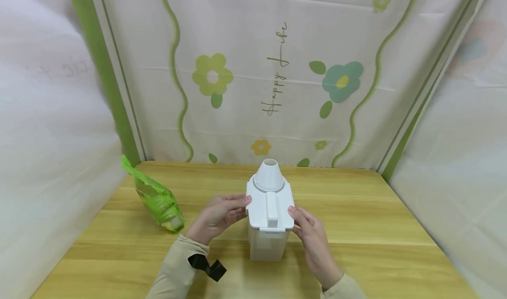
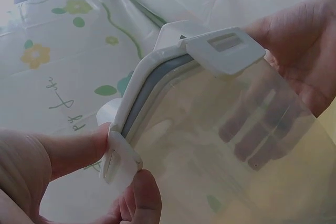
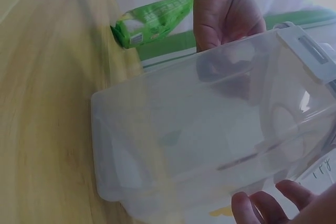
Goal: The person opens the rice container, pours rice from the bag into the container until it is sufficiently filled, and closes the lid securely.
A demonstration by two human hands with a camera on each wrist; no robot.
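Observation:
A clear plastic storage container (image 1: 267, 245) stands upright on the table, closed by a white lid (image 1: 259, 202) with a handle bar and a cone-shaped spout (image 1: 270, 175). At its left side, my left hand (image 1: 219, 215) pinches the lid's edge and a white side clip (image 2: 122, 158) between thumb and finger. My right hand (image 1: 313, 235) grips the opposite side, thumb on the lid's edge, fingers below it. Another white clip (image 2: 226, 51) shows on the lid's near side. Through the see-through wall no contents show.
A green plastic bag (image 1: 158, 202) lies on the wooden table (image 1: 130, 250) to the left. White flowered cloth (image 1: 241, 127) hangs behind the table and at both sides. A black strap (image 1: 207, 266) dangles from my left sleeve.

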